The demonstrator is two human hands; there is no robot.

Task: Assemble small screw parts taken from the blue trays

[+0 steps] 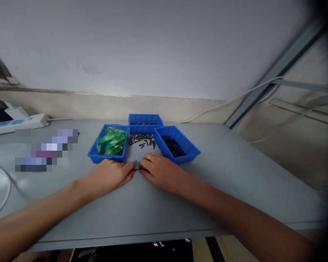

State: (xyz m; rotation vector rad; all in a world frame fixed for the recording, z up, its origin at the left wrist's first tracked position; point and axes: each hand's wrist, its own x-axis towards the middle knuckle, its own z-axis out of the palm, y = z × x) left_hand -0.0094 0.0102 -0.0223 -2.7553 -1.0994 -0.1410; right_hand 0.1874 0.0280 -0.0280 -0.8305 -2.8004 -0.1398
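A thin black rod-like piece [137, 169] bridges the small gap between my two hands, its ends hidden in the fingers. My left hand [112, 173] pinches it from the left, and my right hand [160, 169], with a ring on one finger, pinches it from the right. Just behind my right hand is a blue bin [190, 147] of thin black pieces [172, 145]. Behind my left hand, another blue bin [94, 158] holds green plastic packets [112, 140]. Small screw-like metal parts [142, 139] lie loose between these bins.
A third blue bin [145, 119] with small metal parts stands at the back. On the left are a white power strip [19, 123], a pixelated object [47, 149] and a white cable [8, 189]. A metal post [251, 98] rises at the table's right back.
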